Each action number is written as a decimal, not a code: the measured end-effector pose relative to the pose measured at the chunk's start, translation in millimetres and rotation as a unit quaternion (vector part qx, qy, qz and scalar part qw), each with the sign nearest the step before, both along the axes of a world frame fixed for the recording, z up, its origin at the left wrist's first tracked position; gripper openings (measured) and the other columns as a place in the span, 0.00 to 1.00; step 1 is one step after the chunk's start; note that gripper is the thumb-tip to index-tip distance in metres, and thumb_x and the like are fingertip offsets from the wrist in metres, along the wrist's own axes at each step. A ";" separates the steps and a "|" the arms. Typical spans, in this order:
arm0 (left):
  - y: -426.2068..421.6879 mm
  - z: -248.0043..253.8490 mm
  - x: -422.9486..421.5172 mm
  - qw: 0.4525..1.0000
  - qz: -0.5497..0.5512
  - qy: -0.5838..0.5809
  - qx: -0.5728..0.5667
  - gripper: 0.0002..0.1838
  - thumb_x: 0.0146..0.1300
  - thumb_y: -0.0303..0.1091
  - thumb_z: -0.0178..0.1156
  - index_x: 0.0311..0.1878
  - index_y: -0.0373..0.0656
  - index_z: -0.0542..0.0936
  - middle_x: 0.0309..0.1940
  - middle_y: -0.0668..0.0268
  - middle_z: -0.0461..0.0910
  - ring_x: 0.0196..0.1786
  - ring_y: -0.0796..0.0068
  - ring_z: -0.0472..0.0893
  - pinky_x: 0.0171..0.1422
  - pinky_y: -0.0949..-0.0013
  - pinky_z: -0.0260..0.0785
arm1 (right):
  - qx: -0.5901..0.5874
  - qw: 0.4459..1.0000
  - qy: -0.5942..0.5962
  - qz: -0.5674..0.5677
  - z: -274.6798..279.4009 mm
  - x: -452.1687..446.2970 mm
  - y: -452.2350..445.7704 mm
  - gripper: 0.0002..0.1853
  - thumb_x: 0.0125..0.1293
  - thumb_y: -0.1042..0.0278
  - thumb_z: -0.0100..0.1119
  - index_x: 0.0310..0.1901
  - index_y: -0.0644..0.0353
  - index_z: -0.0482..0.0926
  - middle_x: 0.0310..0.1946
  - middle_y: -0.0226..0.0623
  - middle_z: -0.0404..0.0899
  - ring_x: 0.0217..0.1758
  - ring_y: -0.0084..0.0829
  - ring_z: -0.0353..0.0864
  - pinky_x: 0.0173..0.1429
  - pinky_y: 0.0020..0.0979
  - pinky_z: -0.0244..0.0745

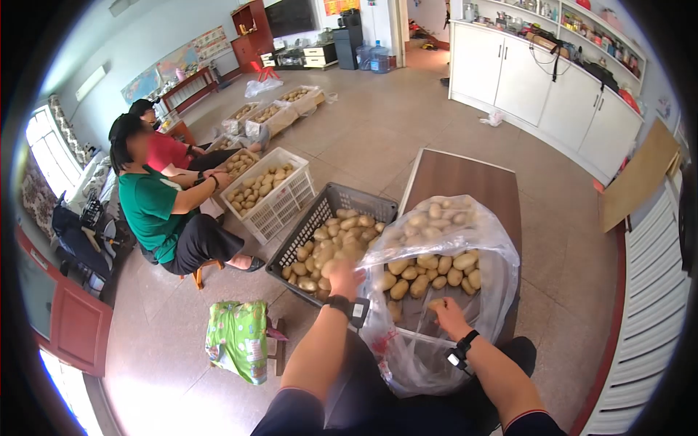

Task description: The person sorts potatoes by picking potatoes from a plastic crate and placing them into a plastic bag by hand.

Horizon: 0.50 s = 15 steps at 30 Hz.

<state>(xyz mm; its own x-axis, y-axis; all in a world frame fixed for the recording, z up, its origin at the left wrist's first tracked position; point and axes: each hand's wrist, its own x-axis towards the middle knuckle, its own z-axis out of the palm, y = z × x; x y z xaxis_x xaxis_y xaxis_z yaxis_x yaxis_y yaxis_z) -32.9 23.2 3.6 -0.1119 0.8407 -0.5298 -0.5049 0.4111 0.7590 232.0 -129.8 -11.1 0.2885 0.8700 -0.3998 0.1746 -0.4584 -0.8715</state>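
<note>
My left hand (pixel 343 277), smeared by motion, is at the near right side of a dark grey plastic crate (pixel 292 242) heaped with potatoes (pixel 340 236). Whether its fingers hold anything cannot be made out. My right hand (pixel 452 320) is closed on a potato (pixel 435 304) above the near part of a box lined with a clear plastic bag (pixel 502 251). Inside this lined box, loose potatoes (pixel 429 270) lie close together toward the far side, some seen through the plastic. Nearer me, a strip of the box's dark bottom (pixel 418 317) shows.
A brown tabletop (pixel 462 174) extends beyond the bag. Left of the dark crate stands a white crate (pixel 280 200) of potatoes. A person in green (pixel 156 207) and a person in red (pixel 166 150) sit beside it. A green patterned bag (pixel 238 338) rests on a stool.
</note>
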 end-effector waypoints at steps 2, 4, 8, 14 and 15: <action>-5.6 12.2 10.1 1.000 -0.026 0.006 0.009 0.21 0.68 0.42 0.51 0.57 0.38 0.69 0.47 0.57 0.75 0.39 0.58 0.79 0.41 0.61 0.74 | -0.001 0.999 0.040 0.007 1.2 -2.9 5.3 0.24 0.65 0.55 0.55 0.53 0.69 0.71 0.34 0.38 0.76 0.29 0.25 0.75 0.30 0.28 0.71; -11.3 15.5 15.5 0.992 -0.124 0.011 0.021 0.22 0.67 0.42 0.53 0.58 0.38 0.69 0.47 0.57 0.75 0.39 0.60 0.79 0.39 0.62 0.73 | -0.037 0.990 0.136 0.028 15.1 -8.7 11.0 0.20 0.67 0.57 0.51 0.53 0.62 0.73 0.38 0.34 0.76 0.29 0.25 0.76 0.33 0.27 0.72; -22.8 26.1 30.8 0.969 -0.240 0.045 0.022 0.21 0.65 0.43 0.54 0.57 0.40 0.70 0.47 0.60 0.77 0.35 0.66 0.79 0.34 0.67 0.71 | -0.032 0.969 0.243 0.010 13.0 -18.2 23.2 0.16 0.70 0.55 0.52 0.49 0.59 0.74 0.36 0.32 0.74 0.30 0.26 0.77 0.32 0.28 0.72; -32.8 29.0 47.5 0.928 -0.357 0.106 0.028 0.25 0.66 0.53 0.52 0.57 0.42 0.71 0.49 0.61 0.77 0.30 0.68 0.80 0.33 0.69 0.69 | 0.013 0.958 0.284 0.034 40.0 -37.9 39.3 0.13 0.72 0.55 0.53 0.43 0.57 0.73 0.34 0.30 0.74 0.29 0.25 0.78 0.30 0.27 0.71; -35.4 30.6 49.7 0.917 -0.382 0.109 0.024 0.26 0.66 0.54 0.52 0.57 0.42 0.71 0.51 0.61 0.76 0.31 0.68 0.80 0.33 0.68 0.69 | 0.016 0.958 0.284 0.036 40.2 -38.7 40.7 0.13 0.72 0.55 0.53 0.43 0.57 0.73 0.34 0.30 0.74 0.29 0.25 0.78 0.30 0.27 0.71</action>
